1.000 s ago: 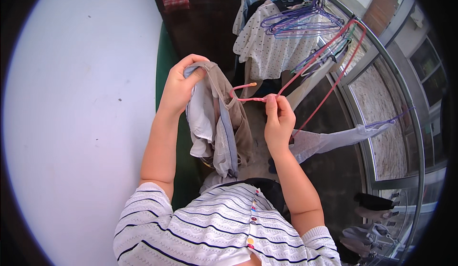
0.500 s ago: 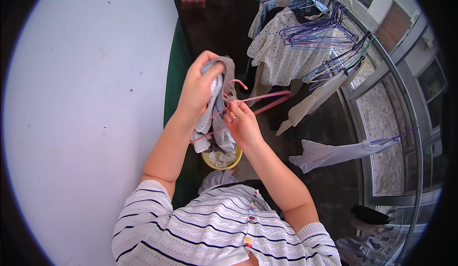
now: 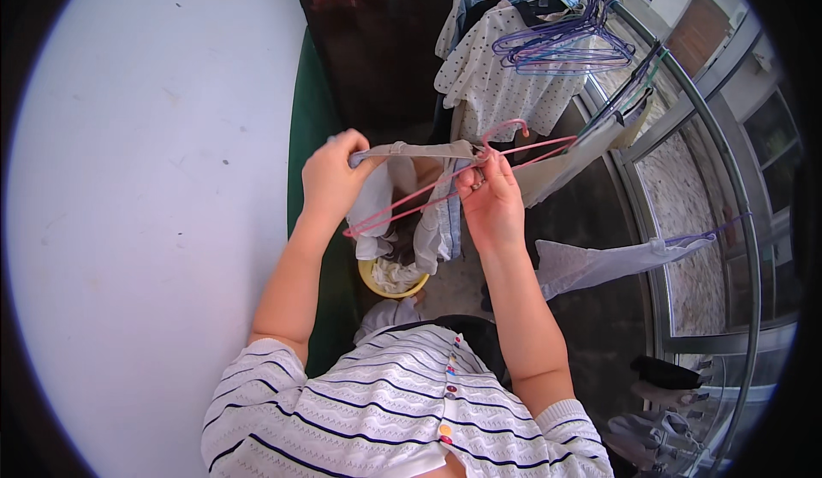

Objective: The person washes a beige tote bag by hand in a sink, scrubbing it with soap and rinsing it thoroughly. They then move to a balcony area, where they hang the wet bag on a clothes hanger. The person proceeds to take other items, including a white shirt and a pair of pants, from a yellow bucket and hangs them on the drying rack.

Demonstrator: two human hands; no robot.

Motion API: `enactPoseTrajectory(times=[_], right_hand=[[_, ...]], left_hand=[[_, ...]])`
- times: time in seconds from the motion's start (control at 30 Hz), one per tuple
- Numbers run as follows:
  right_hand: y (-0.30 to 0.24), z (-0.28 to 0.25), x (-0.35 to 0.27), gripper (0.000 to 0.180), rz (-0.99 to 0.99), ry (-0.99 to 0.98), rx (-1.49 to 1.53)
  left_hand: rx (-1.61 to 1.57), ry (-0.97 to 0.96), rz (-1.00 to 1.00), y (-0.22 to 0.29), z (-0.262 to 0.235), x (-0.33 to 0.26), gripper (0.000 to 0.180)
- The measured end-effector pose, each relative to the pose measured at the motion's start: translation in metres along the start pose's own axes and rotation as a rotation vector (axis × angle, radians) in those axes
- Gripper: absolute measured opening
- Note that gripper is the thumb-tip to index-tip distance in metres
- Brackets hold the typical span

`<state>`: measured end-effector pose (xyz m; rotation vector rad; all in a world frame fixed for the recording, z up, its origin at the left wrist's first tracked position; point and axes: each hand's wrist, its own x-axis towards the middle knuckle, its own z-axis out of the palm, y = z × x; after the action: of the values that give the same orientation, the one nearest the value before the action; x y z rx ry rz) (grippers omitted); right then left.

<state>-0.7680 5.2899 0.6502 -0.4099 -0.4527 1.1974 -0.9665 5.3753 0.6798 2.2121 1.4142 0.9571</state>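
Observation:
A pale garment [image 3: 441, 225] with a beige band along its top edge stretches between my hands, its white and light-blue cloth hanging below. My left hand [image 3: 332, 174] is closed around the left end of the band. At the other end, my right hand [image 3: 495, 195] pinches the band together with a pink clothes hanger [image 3: 514, 122]. The hanger's hook points up above my right fingers, and its long frame slants across the front of the garment toward the lower left. Whether any cloth is on the hanger's frame, I cannot tell.
Below my hands a yellow basin [image 3: 370, 283] holds white laundry. At the upper right a metal rail [image 3: 711, 122] carries purple hangers [image 3: 565, 50], a dotted white shirt [image 3: 505, 75] and other clothes. A lilac garment [image 3: 591, 268] hangs at right. A pale wall [image 3: 154, 221] stands at left.
My hands have moved apart, drawing the bunched band out taut. The right hand shifted right and up with the hanger; the left went slightly down and left. The hanger's hook now points upward.

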Motion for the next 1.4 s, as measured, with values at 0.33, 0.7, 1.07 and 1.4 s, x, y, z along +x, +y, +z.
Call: enactPoseTrajectory(times=[0.33,0.7,1.07,1.4], right_hand=[[0.033,-0.014,0.011,0.015,-0.139,0.124,-0.28],[0.034,0.002,0.026,0.018,-0.206,0.096,-0.259],[-0.008,0.051,0.024,0.019,-0.149,-0.068,-0.134],[0.005,-0.019,-0.051,0.04,-0.405,-0.02,-1.012]], left_hand=[[-0.118,-0.272,-0.138,-0.046,0.017,-0.012,0.037],[-0.455,-0.491,-0.03,-0.06,0.033,-0.052,0.021],[-0.432,-0.022,0.289,-0.049,0.028,-0.019,0.012],[-0.51,0.235,0.41,-0.041,-0.013,0.008,0.01]])
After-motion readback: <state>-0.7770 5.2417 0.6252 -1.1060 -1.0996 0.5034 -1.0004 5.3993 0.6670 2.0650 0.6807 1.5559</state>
